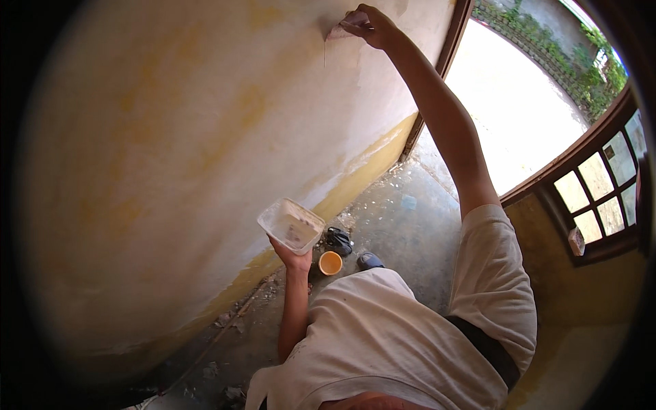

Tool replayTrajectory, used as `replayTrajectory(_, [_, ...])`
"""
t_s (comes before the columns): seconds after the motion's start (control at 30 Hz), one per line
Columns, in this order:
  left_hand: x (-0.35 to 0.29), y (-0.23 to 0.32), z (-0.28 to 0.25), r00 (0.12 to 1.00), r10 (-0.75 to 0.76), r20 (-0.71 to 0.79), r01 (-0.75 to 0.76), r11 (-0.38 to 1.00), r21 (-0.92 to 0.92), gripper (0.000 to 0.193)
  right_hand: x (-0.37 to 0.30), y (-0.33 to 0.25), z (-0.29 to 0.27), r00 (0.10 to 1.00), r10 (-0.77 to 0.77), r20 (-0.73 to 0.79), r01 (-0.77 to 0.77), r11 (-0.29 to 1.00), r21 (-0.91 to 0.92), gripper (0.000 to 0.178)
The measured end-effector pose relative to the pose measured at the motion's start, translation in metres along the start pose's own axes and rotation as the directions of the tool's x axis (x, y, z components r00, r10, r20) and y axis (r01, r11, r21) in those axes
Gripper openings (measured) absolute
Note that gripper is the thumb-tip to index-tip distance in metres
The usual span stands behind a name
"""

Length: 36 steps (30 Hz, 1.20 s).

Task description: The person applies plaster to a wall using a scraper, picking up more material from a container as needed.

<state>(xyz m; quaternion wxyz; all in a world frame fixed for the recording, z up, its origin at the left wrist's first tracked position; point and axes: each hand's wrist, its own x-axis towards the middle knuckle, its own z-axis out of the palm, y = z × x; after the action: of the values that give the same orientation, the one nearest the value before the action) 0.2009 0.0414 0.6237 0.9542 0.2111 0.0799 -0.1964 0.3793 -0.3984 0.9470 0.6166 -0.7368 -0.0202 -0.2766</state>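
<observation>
My left hand [294, 258] grips a translucent rectangular plastic tub [273, 222] from below, beside the wall. Inside the tub is a whitish residue with some darker spots. My right arm is stretched high toward the upper part of the wall [205, 137]. Closed in the fingers of my right hand [372, 27] is a pale pinkish piece [339, 31], pressed against the wall; its exact kind is too small to make out. A thin line runs down the wall below it. The wall is patchy white over yellow.
On the floor [410, 225] stand an orange bowl [330, 263] and a black object [338, 240], near my shoe [370, 260]. Debris lies along the wall's foot. A bright doorway opens at the right, beside a barred window [601, 184] with a small block [577, 241] on its sill.
</observation>
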Motion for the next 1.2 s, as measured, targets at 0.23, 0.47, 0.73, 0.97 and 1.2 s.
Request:
replayTrajectory(0.23, [0.0, -0.019, 0.004, 0.999, -0.038, 0.011, 0.038, 0.999, -0.028, 0.054, 0.015, -0.019, -0.089, 0.993, -0.117, -0.007, 0.096, 0.776, 0.623, 0.014])
replayTrajectory(0.47, [-0.003, -0.023, -0.004, 0.999, -0.033, -0.024, 0.032, 0.999, -0.029, 0.056, -0.108, 0.053, -0.025, 0.87, 0.491, -0.052, -0.381, 0.736, 0.559, 0.023])
replayTrajectory(0.73, [-0.002, -0.019, -0.016, 1.0, -0.017, -0.004, 0.017, 0.997, -0.075, 0.05, -0.028, -0.016, 0.01, 0.962, -0.216, 0.17, 0.271, 0.844, -0.463, 0.023])
replayTrajectory(0.97, [-0.003, -0.037, -0.001, 0.998, -0.062, -0.013, 0.06, 0.995, -0.077, 0.05, 0.04, -0.089, -0.077, 0.999, 0.023, -0.049, 0.017, 0.728, 0.685, 0.028])
replayTrajectory(1.2, [-0.006, -0.03, -0.014, 0.999, -0.033, -0.042, 0.031, 0.999, -0.039, 0.052, -0.109, 0.028, -0.026, 0.916, 0.4, 0.007, -0.33, 0.745, 0.579, 0.019])
